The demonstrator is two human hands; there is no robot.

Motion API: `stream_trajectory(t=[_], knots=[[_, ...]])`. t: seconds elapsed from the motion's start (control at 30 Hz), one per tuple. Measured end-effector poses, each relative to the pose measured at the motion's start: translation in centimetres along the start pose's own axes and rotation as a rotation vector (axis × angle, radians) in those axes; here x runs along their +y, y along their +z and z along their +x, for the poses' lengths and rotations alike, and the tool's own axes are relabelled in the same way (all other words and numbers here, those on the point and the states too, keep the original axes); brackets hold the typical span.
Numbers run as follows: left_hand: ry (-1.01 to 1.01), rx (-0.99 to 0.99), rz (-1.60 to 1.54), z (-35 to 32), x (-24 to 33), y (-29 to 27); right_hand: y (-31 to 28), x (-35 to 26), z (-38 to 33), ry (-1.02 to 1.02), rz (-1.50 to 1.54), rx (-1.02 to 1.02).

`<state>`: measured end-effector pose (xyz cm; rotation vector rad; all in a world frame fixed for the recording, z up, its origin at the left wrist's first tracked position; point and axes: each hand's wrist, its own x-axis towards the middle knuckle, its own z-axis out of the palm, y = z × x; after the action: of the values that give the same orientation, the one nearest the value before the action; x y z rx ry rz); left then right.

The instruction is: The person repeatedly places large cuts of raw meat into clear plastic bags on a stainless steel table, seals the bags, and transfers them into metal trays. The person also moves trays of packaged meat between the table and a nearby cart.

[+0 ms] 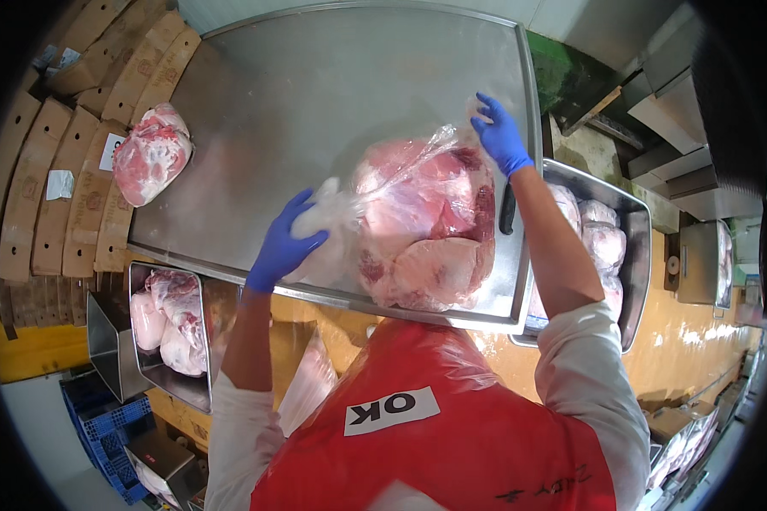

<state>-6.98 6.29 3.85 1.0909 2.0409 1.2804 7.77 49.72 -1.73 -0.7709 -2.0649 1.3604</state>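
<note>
A large bagged piece of raw meat (426, 226) lies on the steel table near its front right corner, pink with pale fat, inside a clear plastic bag (400, 175). In a blue glove, my left hand (283, 243) curls around a loose, bunched part of the bag at the meat's left side. My right hand (503, 136), also gloved in blue, is beyond the meat's far right corner. Its thumb and fingers are apart, with a faint bit of film by the fingertips. A black-handled knife (508, 210) rests at the table's right edge, by my right forearm.
Another meat piece (153, 155) sits at the steel table's (298, 94) left edge, against stacked cardboard boxes (85, 183). Steel tubs with meat stand below, one at left (207, 379) and one at right (643, 281). Blue crates (111, 430) are at lower left.
</note>
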Motion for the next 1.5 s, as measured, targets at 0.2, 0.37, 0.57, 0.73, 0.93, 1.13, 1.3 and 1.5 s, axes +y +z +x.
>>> stream_trajectory(t=[0.2,0.37,0.57,0.73,0.93,1.13,1.3,1.5], knots=[[0.396,-0.091,0.647,11.9,-0.5,8.8,1.7,-4.7,-14.4,-0.344,-0.416,0.126],[-0.141,-0.154,0.454,18.0,1.7,9.9,5.3,-8.5,-24.5,-0.381,-0.536,-0.284],[-0.186,0.16,0.386,16.6,-3.6,7.3,3.3,-7.0,-23.6,-0.513,-0.663,-0.42],[-0.145,0.204,0.201,10.9,-10.9,2.8,0.6,-6.0,-22.4,-0.463,-0.671,-0.423],[-0.299,0.311,0.017,-0.2,-13.5,3.0,1.9,-5.3,-24.0,-0.486,-0.729,-0.33],[-0.469,0.439,-0.196,-8.3,-13.6,7.3,1.6,-4.7,-30.4,-0.539,-0.612,-0.245],[-0.531,0.172,-0.726,-11.1,-12.3,10.6,-4.1,3.3,-34.7,-0.048,-0.429,-0.137],[-0.643,0.016,-1.27,-10.5,-12.0,12.4,-4.0,7.1,-29.3,0.025,-0.328,0.349]])
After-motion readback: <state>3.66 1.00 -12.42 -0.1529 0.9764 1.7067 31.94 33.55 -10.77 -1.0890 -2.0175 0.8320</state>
